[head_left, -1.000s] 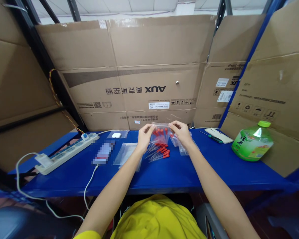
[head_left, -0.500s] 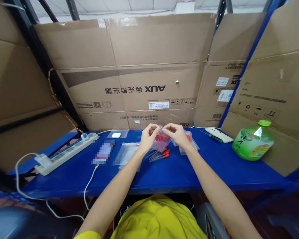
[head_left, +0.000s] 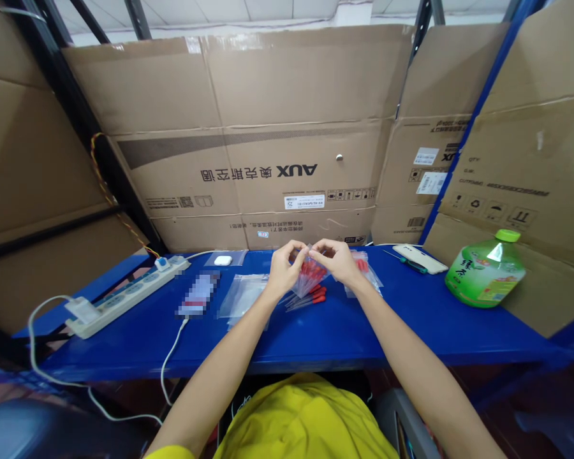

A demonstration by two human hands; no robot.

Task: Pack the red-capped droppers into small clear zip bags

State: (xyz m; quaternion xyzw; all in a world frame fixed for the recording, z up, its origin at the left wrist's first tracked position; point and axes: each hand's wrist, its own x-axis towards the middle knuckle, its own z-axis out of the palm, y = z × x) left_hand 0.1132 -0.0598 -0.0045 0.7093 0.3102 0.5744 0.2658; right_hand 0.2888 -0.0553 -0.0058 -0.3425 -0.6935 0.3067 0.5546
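Between my two hands hangs a clear zip bag (head_left: 310, 273) holding several red-handled pieces. My left hand (head_left: 286, 264) pinches the bag's top edge from the left, and my right hand (head_left: 337, 260) pinches it from the right. Just below the bag, loose thin metal tools with red handles (head_left: 318, 295) lie on the blue table. Left of them rests a stack of clear plastic bags (head_left: 242, 298), partly behind my left forearm. Beyond my right wrist lie filled bags with red handles inside (head_left: 362, 262).
A power strip (head_left: 129, 296) and a blurred-out phone (head_left: 199, 293) on a cable are at left. A small white case (head_left: 222, 260) sits at the back. To the right are a green-handled screwdriver (head_left: 414, 265), a white slab (head_left: 421, 258) and a big green bottle (head_left: 485, 271). Cardboard walls surround the table (head_left: 316, 338).
My hands have shifted very slightly, with the fingertips still at the bag's top edge. The bag hangs a little differently; everything else on the table stays put.
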